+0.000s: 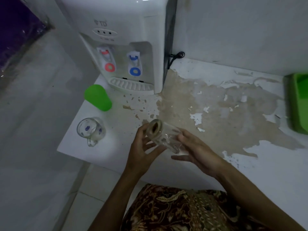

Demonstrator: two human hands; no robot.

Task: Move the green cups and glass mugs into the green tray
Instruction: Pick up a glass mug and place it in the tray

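Note:
A glass mug lies tilted on its side in the air above the counter's front edge, held between both hands. My left hand grips its base end; my right hand touches its other end near the handle, fingers spread. A second glass mug with purple flower prints stands on the counter at the left, handle toward me. A green cup stands upside down beyond it, in front of the dispenser. The green tray sits at the far right edge, only partly in view.
A white water dispenser with red and blue taps stands at the back left of the white counter, whose paint has peeled in a large brown patch. A black cord hangs behind the dispenser. The wall runs along the back.

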